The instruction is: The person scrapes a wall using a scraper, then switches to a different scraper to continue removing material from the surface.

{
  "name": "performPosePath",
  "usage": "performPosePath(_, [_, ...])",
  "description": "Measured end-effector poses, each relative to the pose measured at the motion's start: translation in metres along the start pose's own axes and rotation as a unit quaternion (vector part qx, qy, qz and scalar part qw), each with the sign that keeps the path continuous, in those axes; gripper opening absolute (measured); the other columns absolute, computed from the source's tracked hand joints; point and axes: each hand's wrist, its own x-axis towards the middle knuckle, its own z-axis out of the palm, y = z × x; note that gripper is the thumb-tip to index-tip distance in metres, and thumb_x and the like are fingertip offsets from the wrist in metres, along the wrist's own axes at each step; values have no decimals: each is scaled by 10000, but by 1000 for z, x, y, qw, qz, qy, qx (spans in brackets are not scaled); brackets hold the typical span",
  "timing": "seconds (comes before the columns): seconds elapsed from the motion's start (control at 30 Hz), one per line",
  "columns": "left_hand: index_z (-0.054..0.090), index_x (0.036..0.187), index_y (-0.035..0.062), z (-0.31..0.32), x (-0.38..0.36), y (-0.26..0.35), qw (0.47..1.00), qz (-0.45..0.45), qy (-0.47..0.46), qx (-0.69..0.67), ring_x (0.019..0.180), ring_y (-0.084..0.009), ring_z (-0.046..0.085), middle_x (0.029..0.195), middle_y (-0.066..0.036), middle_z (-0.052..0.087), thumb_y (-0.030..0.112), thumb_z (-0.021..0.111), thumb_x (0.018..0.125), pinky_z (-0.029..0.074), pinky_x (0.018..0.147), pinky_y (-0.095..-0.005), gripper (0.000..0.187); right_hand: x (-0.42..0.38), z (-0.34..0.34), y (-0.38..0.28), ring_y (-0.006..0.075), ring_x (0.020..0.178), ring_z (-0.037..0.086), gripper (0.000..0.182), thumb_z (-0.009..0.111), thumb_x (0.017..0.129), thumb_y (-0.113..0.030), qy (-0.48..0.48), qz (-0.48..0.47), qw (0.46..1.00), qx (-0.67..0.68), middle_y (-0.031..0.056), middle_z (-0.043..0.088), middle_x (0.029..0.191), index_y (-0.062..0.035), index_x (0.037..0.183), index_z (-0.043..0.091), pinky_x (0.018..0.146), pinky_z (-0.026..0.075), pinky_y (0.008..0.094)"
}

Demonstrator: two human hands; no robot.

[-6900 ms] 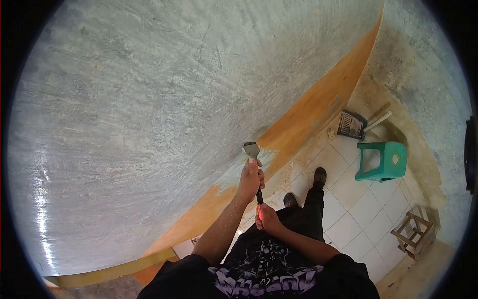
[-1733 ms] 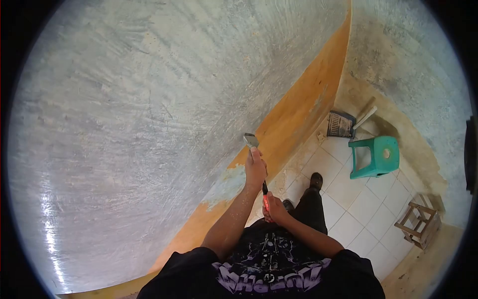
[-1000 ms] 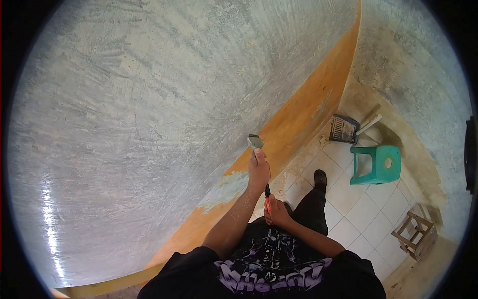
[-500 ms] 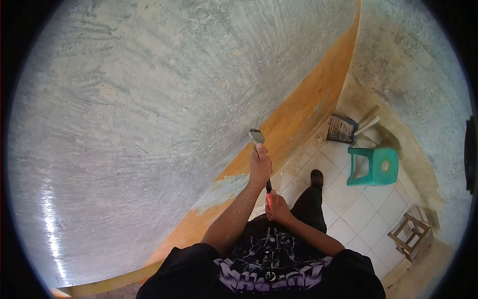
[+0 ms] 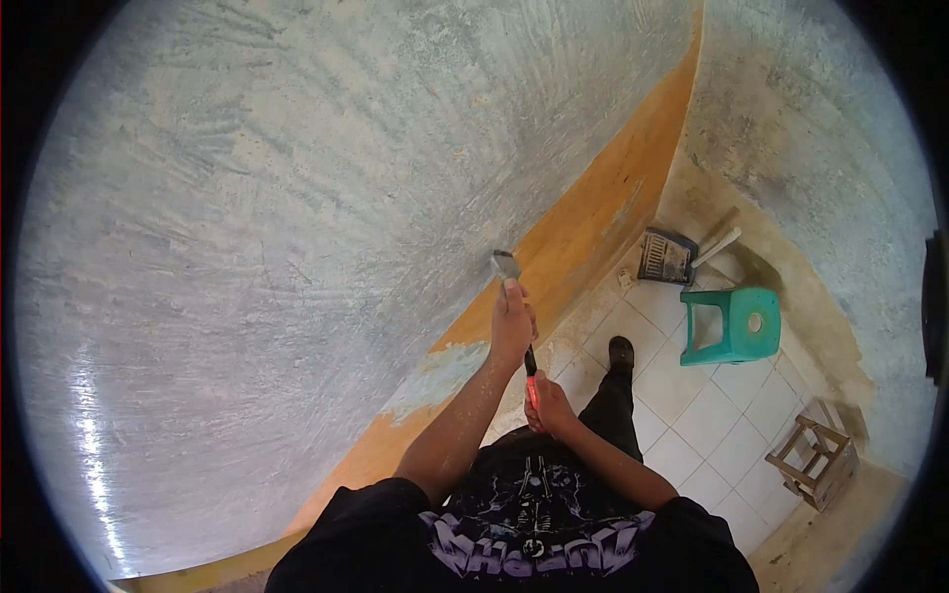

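A long-handled scraper (image 5: 505, 264) has its wide metal head at the wall, near the upper edge of the orange band (image 5: 583, 212). My left hand (image 5: 512, 321) is wrapped round the tool just below its head. Lower down, close to my shirt, my right hand (image 5: 552, 405) grips the red and black handle (image 5: 532, 381). Above and left of the tool spreads the rough grey wall (image 5: 297, 247). A pale patch (image 5: 440, 376) shows in the orange band beside my left forearm.
On the tiled floor (image 5: 682, 395) to the right stand a green plastic stool (image 5: 754, 324) and a small wooden stool (image 5: 816, 460). A black dustpan (image 5: 667, 256) with a pale handle lies by the wall corner. My shoe (image 5: 621, 351) is on the tiles.
The scraper head and both hands have shifted very slightly up and left in view. The stools and dustpan have also moved slightly left with the camera view.
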Motion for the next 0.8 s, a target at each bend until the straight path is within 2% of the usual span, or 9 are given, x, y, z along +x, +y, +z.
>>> performPosePath(0.2, [404,949,124,-32,-17,-14,1000,14,14,-6,387,-66,299,530,41,336,507,315,1036,269,371,-257,403,-7,19,24,140,375,372,553,287,1016,-585,-21,3,1000,3,29,392,516,-91,821,443,375,352,307])
performPosePath(0.47, [417,931,113,-29,-18,-6,999,15,19,37,382,-74,337,524,35,359,500,311,1039,286,371,-261,416,-4,27,23,139,384,378,543,266,1029,-553,5,8,1000,0,28,390,513,-89,811,445,385,357,304])
performPosePath(0.6, [453,923,83,-29,-9,-16,995,40,47,73,419,-96,394,551,12,393,478,320,1040,330,407,-283,433,-2,26,20,140,385,381,544,266,1028,-556,11,18,1000,11,30,392,513,-87,818,445,383,357,302])
performPosePath(0.7, [474,914,64,-24,1,-16,993,49,59,92,462,-110,430,588,-4,416,459,327,1039,354,441,-296,440,-1,23,15,141,383,379,549,267,1022,-570,-11,-9,1000,-17,32,391,514,-87,827,442,380,354,302])
performPosePath(0.8, [481,905,57,-12,4,-12,994,38,55,87,499,-116,450,621,-11,432,444,329,1040,369,473,-299,437,3,21,3,139,382,372,560,263,1015,-589,19,10,999,33,31,388,515,-89,833,438,379,355,301])
